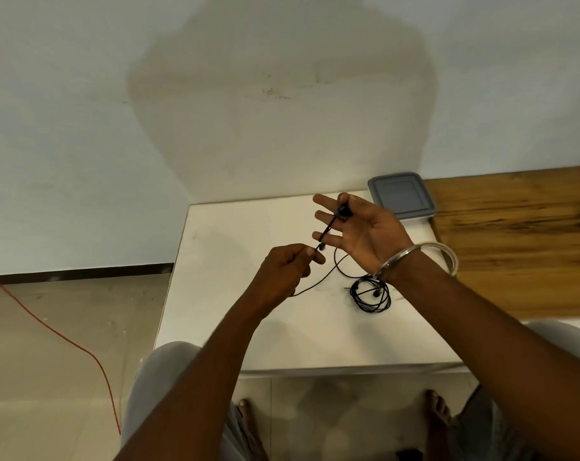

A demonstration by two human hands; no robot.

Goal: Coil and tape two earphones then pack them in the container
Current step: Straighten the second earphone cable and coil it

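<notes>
My right hand (361,227) is held palm up above the white table (235,314), fingers spread, with the thumb pinning the earbud end of a black earphone cable (328,227) that runs across the fingers. My left hand (288,271) pinches the same cable just below those fingers; the loose rest of it hangs down in a curve to the table. A second black earphone (371,294) lies coiled on the table under my right wrist. A grey lidded container (402,196) sits at the table's far right corner. A clear tape roll (448,256) shows behind my right wrist.
A wooden surface (521,241) adjoins the table on the right. A pale wall rises right behind the table. A red wire (66,337) trails across the floor at left. My knees and bare feet are below the table's near edge.
</notes>
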